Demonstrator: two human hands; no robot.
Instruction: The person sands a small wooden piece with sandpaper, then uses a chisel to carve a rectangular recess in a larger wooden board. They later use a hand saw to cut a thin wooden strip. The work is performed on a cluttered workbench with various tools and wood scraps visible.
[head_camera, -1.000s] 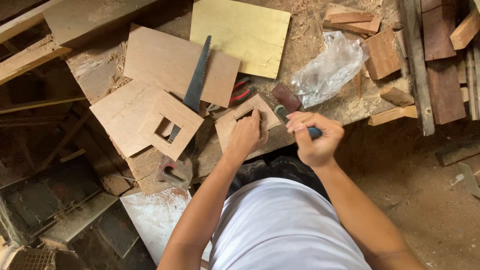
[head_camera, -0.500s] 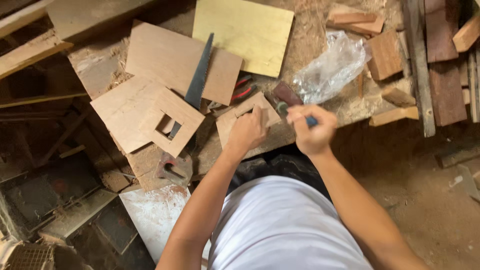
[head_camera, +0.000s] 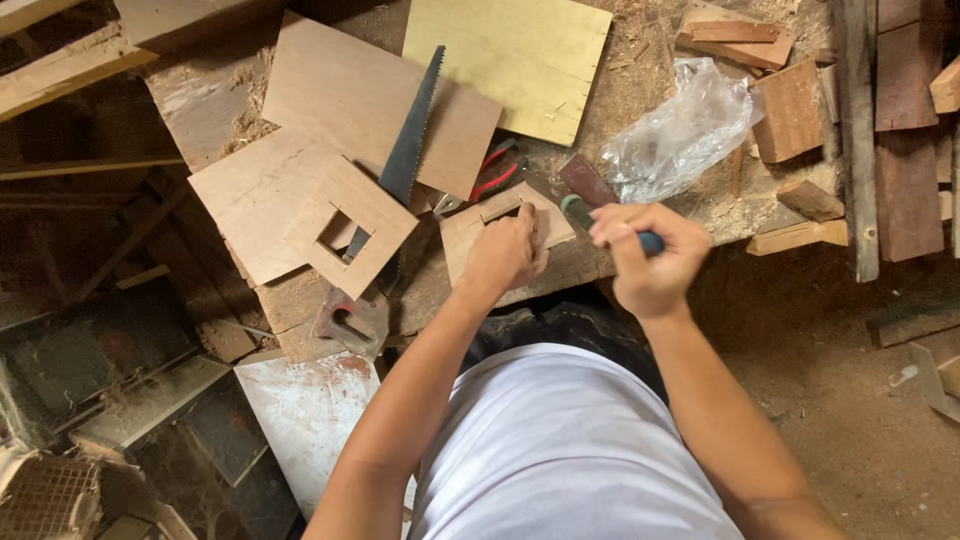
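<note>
My left hand (head_camera: 508, 252) presses down on a small plywood piece (head_camera: 468, 232) with a slot cut into it, at the near edge of the workbench. My right hand (head_camera: 652, 258) is closed around a tool with a dark green and blue handle (head_camera: 577, 212), held just right of that piece. The working end of the tool is hidden behind my hands. A handsaw (head_camera: 410, 150) lies to the left on a square plywood frame (head_camera: 350, 228) with a square hole.
Larger plywood sheets (head_camera: 370, 95), a yellowish board (head_camera: 510, 55), red-handled pliers (head_camera: 495, 172), a crumpled clear plastic bag (head_camera: 685, 125) and wood offcuts (head_camera: 790, 110) lie on the sawdust-covered bench. Planks (head_camera: 905, 120) stand at the right. Below left are dark clutter and a white panel (head_camera: 310, 420).
My right hand has shifted slightly with the tool beside the slotted piece. My left hand stays pressed on the piece.
</note>
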